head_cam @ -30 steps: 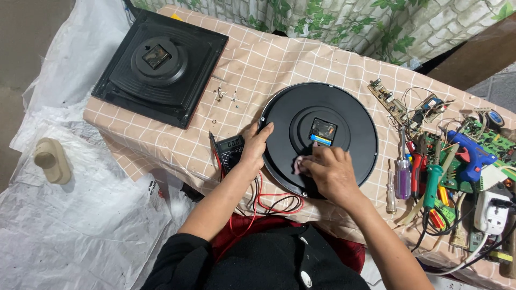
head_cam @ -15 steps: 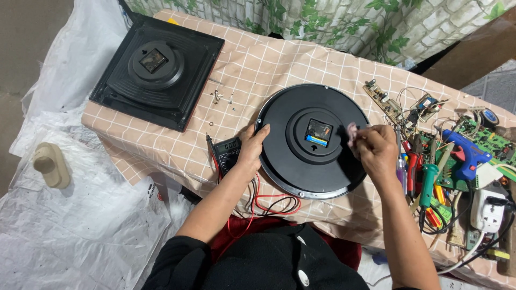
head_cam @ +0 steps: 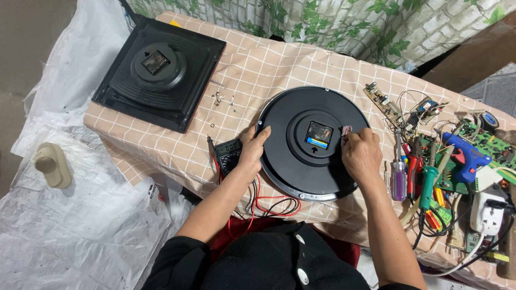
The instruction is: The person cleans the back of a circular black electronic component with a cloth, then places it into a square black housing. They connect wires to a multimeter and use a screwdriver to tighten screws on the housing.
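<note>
Your left hand lies flat on the left rim of the round black clock back, fingers stretched out and only slightly spread, pressing on it rather than gripping anything. Your right hand rests on the right side of the same disc, fingers curled in around a small pinkish scrap that sticks out above the knuckles; what the scrap is, you cannot tell from here. The round clock back lies face down near the front edge of the table, on the checked peach cloth, with its square movement box in the raised centre, just left of your right hand. Just beside your left wrist sits a dark multimeter, its red and black leads trailing off the table edge. A square black clock back lies well apart at the far left corner, and a few small screws are scattered between the two clocks. To your right lie a purple-handled screwdriver, a green-handled tool, a blue glue gun and bare circuit boards
</note>
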